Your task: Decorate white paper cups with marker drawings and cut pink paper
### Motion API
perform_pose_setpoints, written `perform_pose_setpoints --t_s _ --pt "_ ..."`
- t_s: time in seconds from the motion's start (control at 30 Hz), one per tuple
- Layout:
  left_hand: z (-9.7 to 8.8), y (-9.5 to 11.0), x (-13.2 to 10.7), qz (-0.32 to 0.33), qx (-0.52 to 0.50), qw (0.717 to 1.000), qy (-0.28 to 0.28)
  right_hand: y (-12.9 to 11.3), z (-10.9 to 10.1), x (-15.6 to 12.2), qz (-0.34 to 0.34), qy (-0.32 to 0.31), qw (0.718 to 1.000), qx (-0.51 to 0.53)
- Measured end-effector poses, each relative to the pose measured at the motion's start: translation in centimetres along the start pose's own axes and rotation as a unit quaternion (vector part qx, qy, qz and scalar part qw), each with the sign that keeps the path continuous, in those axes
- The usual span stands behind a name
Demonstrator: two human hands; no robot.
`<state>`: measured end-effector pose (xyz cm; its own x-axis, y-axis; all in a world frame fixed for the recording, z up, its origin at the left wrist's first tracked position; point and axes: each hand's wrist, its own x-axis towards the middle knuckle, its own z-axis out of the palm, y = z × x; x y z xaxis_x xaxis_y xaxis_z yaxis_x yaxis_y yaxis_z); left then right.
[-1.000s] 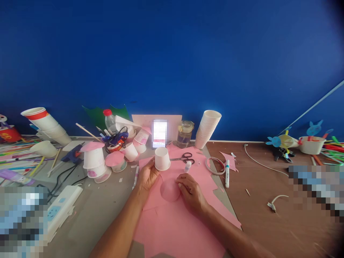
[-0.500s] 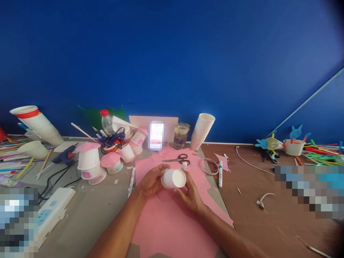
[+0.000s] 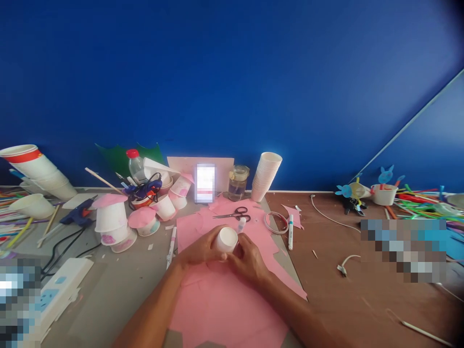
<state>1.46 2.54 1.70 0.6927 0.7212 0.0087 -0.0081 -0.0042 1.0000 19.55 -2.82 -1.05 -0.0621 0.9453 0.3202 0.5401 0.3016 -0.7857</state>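
Observation:
A small white paper cup (image 3: 227, 238) is held above the pink paper (image 3: 232, 299), its round white end facing up towards me. My left hand (image 3: 203, 247) wraps round the cup's left side, with the thumb along its lower front. At the cup's lower right, my right hand (image 3: 250, 258) is closed with its fingers curled against the cup. Just behind the right hand's fingers a small white-capped object (image 3: 241, 223) sticks up; its lower part is hidden. Scissors (image 3: 237, 213) with dark handles lie beyond the hands, and a roll of tape (image 3: 275, 223) is to their right.
Pink-topped paper cups (image 3: 110, 215), a glue gun (image 3: 78, 213) and a power strip (image 3: 60, 295) are on the left. Behind stand a lit phone (image 3: 205, 182), a glass jar (image 3: 238, 182) and a cup stack (image 3: 266, 176). A marker (image 3: 290, 232) lies right.
The cup has tipped so its round end points more upward, and it sits slightly further left. My right hand has shifted to its lower right. The whole view has turned slightly right.

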Motion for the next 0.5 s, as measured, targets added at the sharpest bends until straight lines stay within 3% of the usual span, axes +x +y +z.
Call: perform_pose_setpoints --t_s 0.1,0.3,0.5 --pt "0.2 -0.3 0.3 0.012 0.027 0.999 0.044 0.2 0.0 -0.1 -0.020 -0.014 1.000 0.007" --pt "-0.6 -1.5 0.7 0.058 0.049 0.973 0.218 0.5 -0.2 -0.2 -0.047 0.010 0.998 0.029" --pt "-0.2 -2.1 1.0 0.047 0.084 0.965 0.245 0.1 -0.5 0.1 -0.055 -0.020 0.998 0.031"
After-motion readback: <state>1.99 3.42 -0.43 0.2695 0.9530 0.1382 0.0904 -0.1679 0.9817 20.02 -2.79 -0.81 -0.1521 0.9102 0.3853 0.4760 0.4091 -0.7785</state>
